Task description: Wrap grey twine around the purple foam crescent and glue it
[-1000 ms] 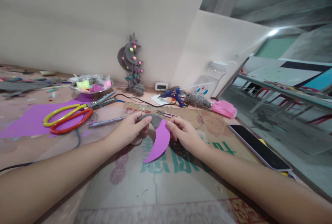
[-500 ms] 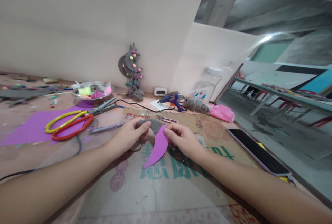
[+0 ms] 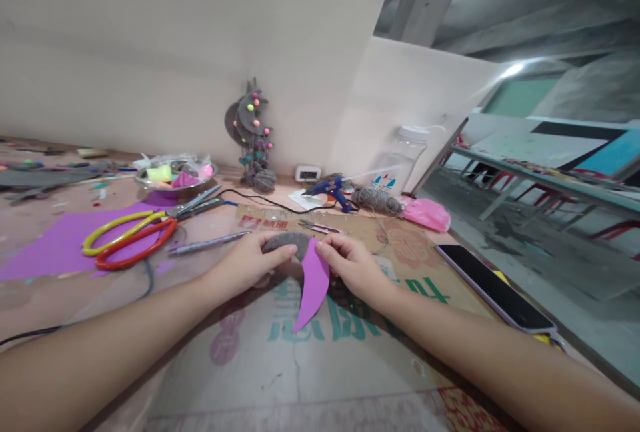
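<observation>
Over the printed cardboard (image 3: 240,365), my left hand (image 3: 257,259) pinches a curved grey felt piece (image 3: 290,241) between thumb and fingers. A purple crescent-shaped piece (image 3: 314,285) hangs with its pointed end down, its top touching the right end of the grey felt. My right hand (image 3: 347,262) grips the upper right edge of the purple piece with thumb and forefinger. The lower fingers of both hands are partly hidden.
Scissors (image 3: 125,255) lie on purple sheet (image 3: 50,245) at the left, near a pen (image 3: 207,243) and metal bowl (image 3: 175,187). Behind stand a glue gun (image 3: 330,191), snips (image 3: 320,227), yarn (image 3: 375,200) and a bottle (image 3: 400,159). A phone (image 3: 495,285) lies right.
The purple piece has turned so its lower tip swings to the right and hangs more steeply. More of the grey felt shows beside my left thumb.
</observation>
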Motion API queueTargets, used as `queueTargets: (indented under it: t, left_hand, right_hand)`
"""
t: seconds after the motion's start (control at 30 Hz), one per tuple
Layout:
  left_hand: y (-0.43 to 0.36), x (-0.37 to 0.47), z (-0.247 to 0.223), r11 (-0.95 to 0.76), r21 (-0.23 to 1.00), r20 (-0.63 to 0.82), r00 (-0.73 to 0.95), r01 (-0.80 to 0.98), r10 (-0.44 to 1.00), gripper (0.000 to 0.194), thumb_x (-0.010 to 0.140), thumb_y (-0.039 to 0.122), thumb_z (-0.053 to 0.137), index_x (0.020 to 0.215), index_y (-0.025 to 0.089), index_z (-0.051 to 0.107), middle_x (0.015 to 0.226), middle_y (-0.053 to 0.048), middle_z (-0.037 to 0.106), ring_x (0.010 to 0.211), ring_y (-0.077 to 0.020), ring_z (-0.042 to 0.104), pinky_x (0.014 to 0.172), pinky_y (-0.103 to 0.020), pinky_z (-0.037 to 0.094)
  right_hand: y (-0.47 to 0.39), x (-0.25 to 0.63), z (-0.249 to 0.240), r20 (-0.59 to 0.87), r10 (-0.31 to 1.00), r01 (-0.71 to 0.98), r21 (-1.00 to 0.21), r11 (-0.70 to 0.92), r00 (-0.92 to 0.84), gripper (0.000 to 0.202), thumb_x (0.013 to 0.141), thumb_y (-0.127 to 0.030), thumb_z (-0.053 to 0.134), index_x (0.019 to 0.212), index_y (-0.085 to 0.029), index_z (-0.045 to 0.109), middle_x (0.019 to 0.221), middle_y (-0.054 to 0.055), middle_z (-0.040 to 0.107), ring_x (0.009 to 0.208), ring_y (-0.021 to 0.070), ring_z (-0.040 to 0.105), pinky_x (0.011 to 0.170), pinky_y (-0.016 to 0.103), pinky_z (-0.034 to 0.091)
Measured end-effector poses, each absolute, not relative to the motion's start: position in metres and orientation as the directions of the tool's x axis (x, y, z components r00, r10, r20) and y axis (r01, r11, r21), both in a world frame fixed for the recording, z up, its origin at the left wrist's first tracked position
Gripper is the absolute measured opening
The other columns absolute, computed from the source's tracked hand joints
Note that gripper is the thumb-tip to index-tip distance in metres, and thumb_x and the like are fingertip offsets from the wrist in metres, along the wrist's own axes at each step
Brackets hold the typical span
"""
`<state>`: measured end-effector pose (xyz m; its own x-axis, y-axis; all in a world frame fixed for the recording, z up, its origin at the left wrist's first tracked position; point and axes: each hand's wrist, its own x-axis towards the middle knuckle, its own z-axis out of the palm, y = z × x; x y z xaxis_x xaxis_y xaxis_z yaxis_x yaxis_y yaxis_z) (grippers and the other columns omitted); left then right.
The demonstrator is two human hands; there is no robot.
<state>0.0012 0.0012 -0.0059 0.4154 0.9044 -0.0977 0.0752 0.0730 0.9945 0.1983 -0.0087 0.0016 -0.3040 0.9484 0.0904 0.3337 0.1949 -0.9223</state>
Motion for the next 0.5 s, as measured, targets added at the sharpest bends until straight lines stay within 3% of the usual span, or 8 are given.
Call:
queueTargets:
  t: [0.13, 0.3, 0.43, 0.5]
  left_hand:
    - [0.004, 0.001, -0.008, 0.054, 0.997, -0.068, 0.393, 0.047, 0.917, 0.028, 0.077, 0.043, 0.057, 0.070, 0.017, 0.051, 0.050, 0.006, 0.045, 0.032, -0.0025, 0.031, 0.031, -0.015, 0.018]
    - [0.004, 0.002, -0.007, 0.076, 0.996, -0.052, 0.355, -0.053, 0.933, 0.030, 0.078, 0.042, 0.056, 0.065, 0.017, 0.047, 0.053, 0.004, 0.048, 0.037, -0.0045, 0.040, 0.033, -0.015, 0.024]
    - [0.002, 0.004, -0.002, 0.116, 0.977, -0.068, 0.254, -0.179, 0.965, 0.025, 0.078, 0.036, 0.056, 0.066, 0.016, 0.047, 0.057, 0.003, 0.051, 0.050, -0.0078, 0.052, 0.045, -0.016, 0.039]
    - [0.003, 0.002, -0.003, 0.121, 0.974, -0.067, 0.266, -0.190, 0.962, 0.025, 0.078, 0.035, 0.055, 0.064, 0.016, 0.046, 0.056, 0.003, 0.051, 0.049, -0.0080, 0.053, 0.044, -0.017, 0.039]
  right_hand:
    - [-0.009, 0.198, 0.001, 0.073, 0.952, 0.349, -0.920, 0.180, -0.297, 0.032, 0.085, -0.048, 0.048, 0.073, -0.018, 0.049, 0.053, -0.006, 0.042, 0.042, 0.0071, 0.037, 0.038, 0.019, 0.029]
    - [-0.003, 0.203, 0.008, 0.171, 0.941, 0.394, -0.875, 0.281, -0.292, 0.031, 0.088, -0.043, 0.044, 0.071, -0.018, 0.050, 0.058, -0.004, 0.043, 0.050, 0.0081, 0.040, 0.046, 0.020, 0.033]
    - [0.006, 0.213, 0.031, 0.276, 0.919, 0.485, -0.785, 0.384, -0.281, 0.020, 0.086, -0.035, 0.047, 0.079, -0.017, 0.052, 0.066, -0.003, 0.048, 0.055, 0.0087, 0.042, 0.051, 0.021, 0.034]
    - [0.012, 0.220, 0.043, 0.295, 0.904, 0.577, -0.697, 0.426, -0.310, 0.016, 0.084, -0.032, 0.049, 0.084, -0.017, 0.054, 0.070, -0.002, 0.052, 0.058, 0.0099, 0.045, 0.054, 0.022, 0.036]
